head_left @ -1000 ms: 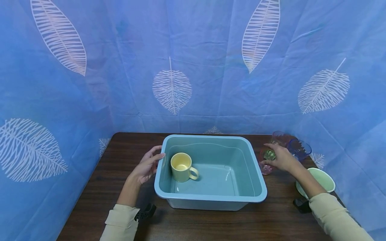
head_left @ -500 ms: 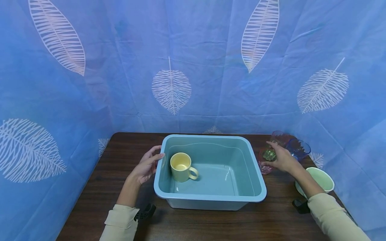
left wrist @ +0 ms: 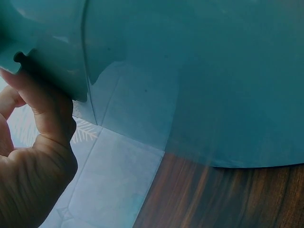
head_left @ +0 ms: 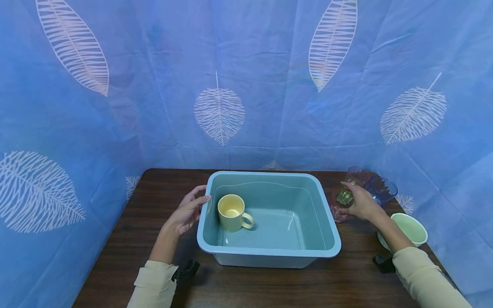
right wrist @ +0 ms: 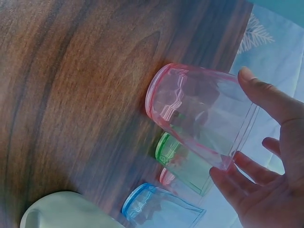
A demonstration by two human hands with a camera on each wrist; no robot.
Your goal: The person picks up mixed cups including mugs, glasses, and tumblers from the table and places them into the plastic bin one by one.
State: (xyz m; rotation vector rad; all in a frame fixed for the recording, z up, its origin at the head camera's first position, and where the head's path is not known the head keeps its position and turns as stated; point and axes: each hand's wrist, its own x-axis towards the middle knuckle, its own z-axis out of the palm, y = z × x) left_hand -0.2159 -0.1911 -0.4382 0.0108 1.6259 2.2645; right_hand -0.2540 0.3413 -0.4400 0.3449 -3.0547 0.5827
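At the left rim of a light blue plastic tub [head_left: 269,252], my left hand [head_left: 188,211] holds on with the thumb on the edge and the fingers outside. The left wrist view shows that hand [left wrist: 42,118] against the tub's outer wall [left wrist: 213,95]. A yellow mug [head_left: 231,218] stands inside the tub on the left. My right hand [head_left: 362,203] grips the rim of a clear pink tumbler [right wrist: 199,111], thumb on one side and fingers on the other. The tumbler appears upright on the table. Right behind it is a green tumbler [right wrist: 187,168].
A blue tumbler [head_left: 385,192] and another pink tumbler [head_left: 356,174] stand in the back right corner. Beneath the right forearm is a pale green bowl-like vessel [head_left: 414,231]. The dark wooden table [head_left: 239,286] ends at a blue leaf-print cloth [head_left: 265,119].
The right thumb and fingers have drawn slightly closer together around the pink tumbler's rim. The left hand, tub and mug stay in place.
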